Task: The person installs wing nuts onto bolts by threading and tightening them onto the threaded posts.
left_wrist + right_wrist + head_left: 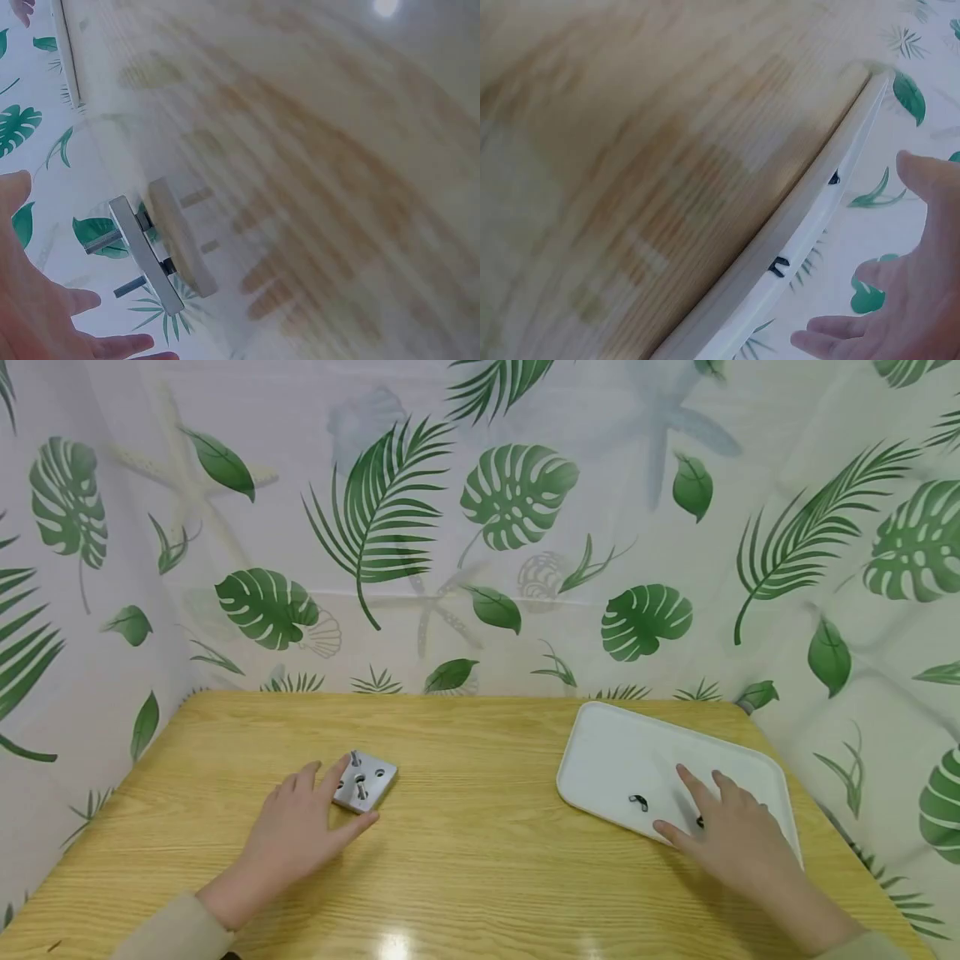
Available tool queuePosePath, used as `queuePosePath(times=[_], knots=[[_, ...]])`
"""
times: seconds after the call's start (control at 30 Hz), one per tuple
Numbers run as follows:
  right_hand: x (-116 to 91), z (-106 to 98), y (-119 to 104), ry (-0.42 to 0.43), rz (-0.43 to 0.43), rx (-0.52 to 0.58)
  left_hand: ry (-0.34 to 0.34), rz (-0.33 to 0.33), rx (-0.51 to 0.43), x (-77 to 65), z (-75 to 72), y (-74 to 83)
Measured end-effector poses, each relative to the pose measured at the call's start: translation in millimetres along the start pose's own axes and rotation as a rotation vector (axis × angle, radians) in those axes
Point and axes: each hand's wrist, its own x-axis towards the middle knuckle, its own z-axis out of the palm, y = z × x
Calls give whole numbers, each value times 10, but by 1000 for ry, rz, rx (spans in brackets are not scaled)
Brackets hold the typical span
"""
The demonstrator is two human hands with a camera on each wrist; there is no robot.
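A square metal plate [380, 792] with several holes lies on the left half of the table, and two threaded studs [103, 241] stick up from it. In the left wrist view dark feet show between plate and table. My left hand [296, 831] hovers beside it, thumb and forefinger spread around its near left corner, holding nothing. On the right, my right hand [738, 843] is above the front part of a white tray [615, 735], fingers apart and nothing in them. Two small black curved pieces [778, 266] lie in the tray; the hand partly covers one in the head view.
The wooden table [480, 860] has a glossy surface with light reflections. Behind it and at both sides hangs a leaf-patterned cloth [420, 635]. The tray's raised rim runs near the table's right edge.
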Motion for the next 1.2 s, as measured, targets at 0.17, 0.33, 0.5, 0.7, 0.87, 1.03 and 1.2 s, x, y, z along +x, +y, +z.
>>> queuePosePath(times=[0.17,0.33,0.5,0.7,0.87,1.03,1.2], knots=[[30,-37,112,-19,47,40,-24,-21,-30,74,0,12],[55,-44,279,-8,90,55,-24,-37,-35,161,22,22],[60,-11,491,-25,147,44,-61,-64,-36,233,74,10],[25,47,710,-14,226,41,-101,-101,-39,302,131,8],[-17,65,825,-97,363,80,-125,-99,7,359,156,27],[-63,88,885,-136,428,93,-135,-99,31,401,148,53],[-71,111,916,-185,467,115,-135,-105,25,414,122,59]])
